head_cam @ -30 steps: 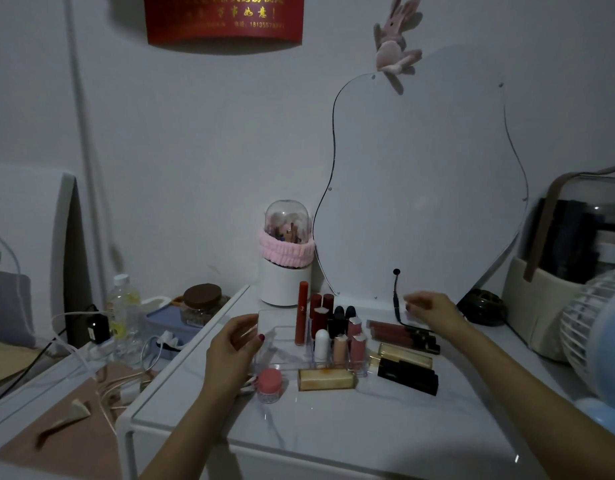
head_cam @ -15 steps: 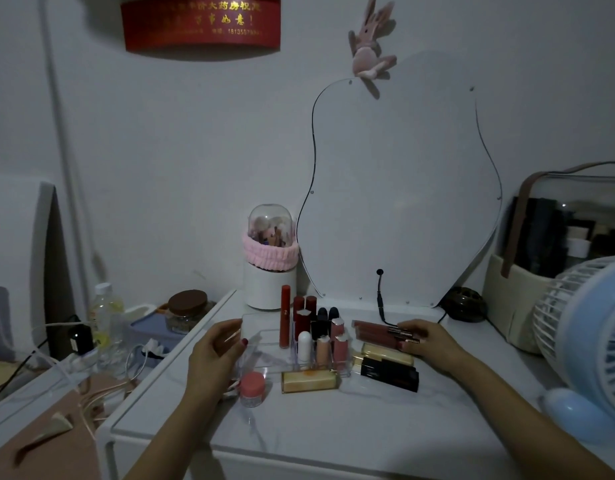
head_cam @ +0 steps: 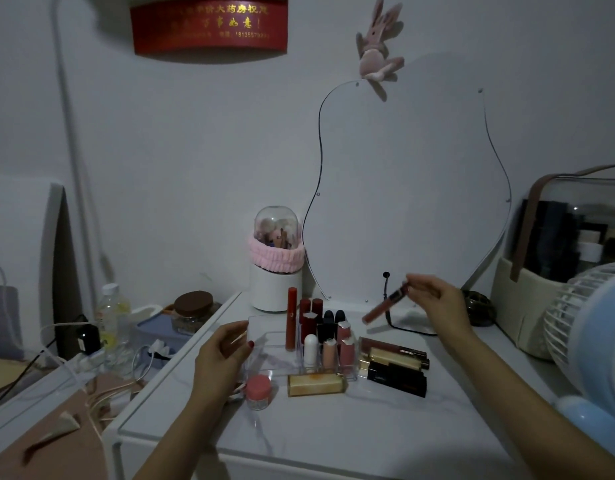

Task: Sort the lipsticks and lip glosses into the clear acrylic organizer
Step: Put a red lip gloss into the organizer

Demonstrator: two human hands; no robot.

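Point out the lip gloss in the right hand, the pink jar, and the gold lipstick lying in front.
lip gloss (head_cam: 385, 305), head view, mid tube
pink jar (head_cam: 258, 389), head view, lid
gold lipstick (head_cam: 315, 384), head view, case middle

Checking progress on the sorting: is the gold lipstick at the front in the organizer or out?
Out. The gold lipstick lies on its side on the table, in front of the clear organizer.
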